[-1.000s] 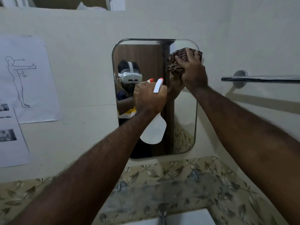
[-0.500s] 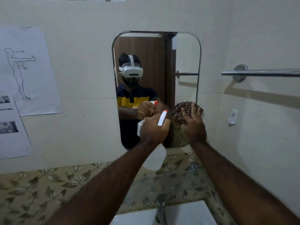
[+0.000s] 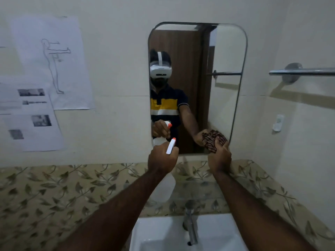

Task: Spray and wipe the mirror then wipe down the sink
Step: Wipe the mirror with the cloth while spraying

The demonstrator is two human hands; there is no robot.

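Note:
A rounded rectangular mirror [image 3: 224, 51] hangs on the cream wall ahead. My right hand [image 3: 219, 158] presses a dark striped cloth [image 3: 213, 140] against the mirror's lower right corner. My left hand [image 3: 162, 160] grips a white spray bottle [image 3: 165, 187] with a white trigger and orange nozzle tip, held in front of the mirror's lower left part. Below, the white sink [image 3: 163, 234] with a metal tap [image 3: 190, 225] sits under my forearms.
A leaf-patterned tile band [image 3: 54, 192] runs along the wall above the sink. Printed papers [image 3: 49, 62] are stuck to the wall at left. A metal towel bar [image 3: 304, 71] juts from the right wall, with a small white fixture [image 3: 278, 123] below it.
My right hand has dragged the cloth from the mirror's top right down to its bottom right corner. My left hand with the bottle has dropped lower. The view has tilted down, showing more sink.

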